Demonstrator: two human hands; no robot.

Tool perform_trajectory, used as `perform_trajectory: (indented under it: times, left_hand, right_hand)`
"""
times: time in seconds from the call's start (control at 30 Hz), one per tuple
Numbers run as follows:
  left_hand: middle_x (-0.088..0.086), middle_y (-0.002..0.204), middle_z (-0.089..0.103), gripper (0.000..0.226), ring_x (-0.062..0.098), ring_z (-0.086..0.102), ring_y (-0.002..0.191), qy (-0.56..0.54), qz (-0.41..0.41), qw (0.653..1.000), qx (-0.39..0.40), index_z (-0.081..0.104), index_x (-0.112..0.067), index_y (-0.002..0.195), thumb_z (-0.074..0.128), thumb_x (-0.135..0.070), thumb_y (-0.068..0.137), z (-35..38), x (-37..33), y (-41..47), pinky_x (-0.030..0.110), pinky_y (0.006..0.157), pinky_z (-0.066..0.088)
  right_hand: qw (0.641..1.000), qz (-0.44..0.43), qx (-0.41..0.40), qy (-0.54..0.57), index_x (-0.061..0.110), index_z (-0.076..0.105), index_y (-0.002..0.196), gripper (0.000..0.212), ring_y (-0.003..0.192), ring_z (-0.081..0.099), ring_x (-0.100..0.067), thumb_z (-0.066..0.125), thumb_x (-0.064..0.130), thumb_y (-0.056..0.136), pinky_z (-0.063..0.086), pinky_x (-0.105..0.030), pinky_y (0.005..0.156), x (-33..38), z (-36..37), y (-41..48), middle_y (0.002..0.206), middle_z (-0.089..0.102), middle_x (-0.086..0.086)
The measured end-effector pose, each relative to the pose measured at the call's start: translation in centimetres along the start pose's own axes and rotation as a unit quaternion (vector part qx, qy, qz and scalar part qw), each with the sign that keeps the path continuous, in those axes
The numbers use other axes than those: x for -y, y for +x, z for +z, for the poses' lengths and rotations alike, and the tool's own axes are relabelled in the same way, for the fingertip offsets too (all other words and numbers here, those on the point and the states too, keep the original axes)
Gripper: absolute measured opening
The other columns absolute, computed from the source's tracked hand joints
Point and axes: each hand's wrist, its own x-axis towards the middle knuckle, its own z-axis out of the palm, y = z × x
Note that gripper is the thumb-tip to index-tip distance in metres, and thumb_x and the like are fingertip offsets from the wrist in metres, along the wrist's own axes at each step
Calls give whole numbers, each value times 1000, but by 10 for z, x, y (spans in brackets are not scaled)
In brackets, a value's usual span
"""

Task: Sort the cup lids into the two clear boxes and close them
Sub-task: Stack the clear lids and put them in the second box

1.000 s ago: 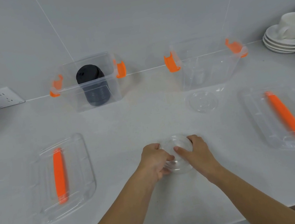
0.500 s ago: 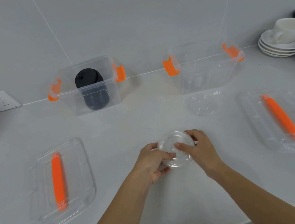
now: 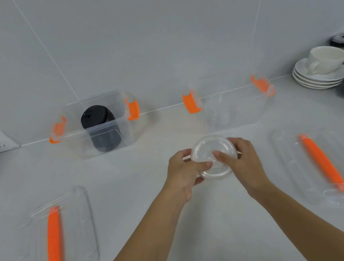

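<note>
Head: left hand (image 3: 182,172), right hand (image 3: 242,160) grip lids (image 3: 207,151) (clear).

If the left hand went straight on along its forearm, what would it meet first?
Carrying its clear lids, the left hand would probably reach the front wall of the right clear box; depth is unclear.

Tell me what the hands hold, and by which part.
Both hold the clear cup lids: left hand at the left rim, right hand at the right rim.

Counter (image 3: 132,200); left box (image 3: 75,144) & right box (image 3: 245,109) at back; left box lid (image 3: 77,237), right box lid (image 3: 295,166) nearer; saucers (image 3: 317,81) far rt.
</note>
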Motion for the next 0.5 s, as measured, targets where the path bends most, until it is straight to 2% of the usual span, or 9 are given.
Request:
perform_trajectory:
  times: [0.1,0.37,0.5]
  left_hand:
    - [14,112,65,53,26,66,91,8,18,1000,4,57,-6,117,74,7,69,17,-12,14,38,76,57]
    - [11,101,66,41,26,65,84,38,24,999,-16,62,-4,107,74,6,69,60,-32,56,48,87,55]
    - [9,99,65,39,23,65,80,44,-10,998,-32,61,-4,106,73,6,70,69,-28,78,45,81,56]
  right_hand:
    - [1000,4,-1,14,19,58,107,38,99,58,-13,75,29,75,44,-23,77,5,-13,20,113,58,-2]
    - [999,35,5,-9,17,56,103,32,92,58,-17,69,33,78,43,-25,72,-1,-35,78,107,59,-5]
    - [996,70,40,-32,16,55,102,31,86,57,-16,67,33,79,42,-22,63,-15,-36,97,106,59,-6]
